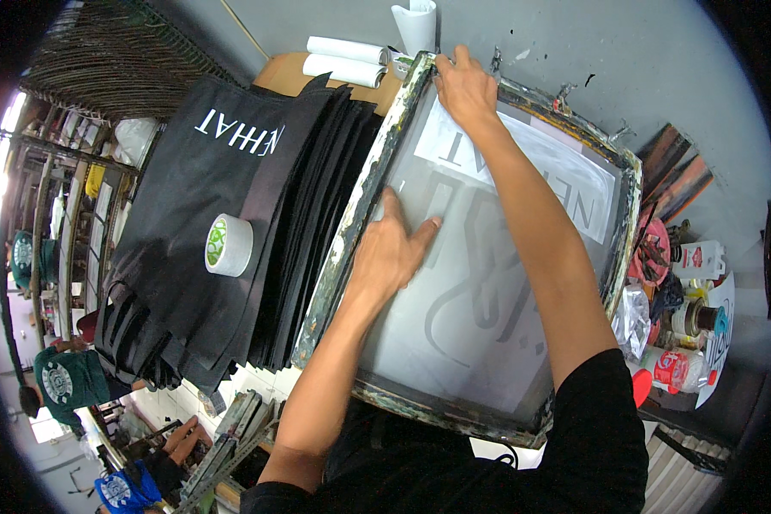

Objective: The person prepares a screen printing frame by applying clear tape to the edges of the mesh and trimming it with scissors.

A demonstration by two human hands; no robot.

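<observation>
A screen printing frame (364, 184) with a paint-crusted border lies tilted in front of me, its grey mesh showing faint curved shapes. Beneath the mesh's upper part shows a white paper sheet (604, 193) with dark lettering. My left hand (390, 248) rests on the mesh by the frame's left side, thumb and index finger spread apart. At the far top-left corner, my right hand (467, 90) has its fingers bent over the frame's upper edge. My right forearm crosses over the mesh and hides part of the sheet.
Left of the frame is a thick stack of black fabric bags (167, 184) with white lettering, a tape roll (229, 245) on top. White paper rolls (347, 60) lie behind. Bottles and cans (681, 321) crowd the right. Two people (68, 377) are at the far left.
</observation>
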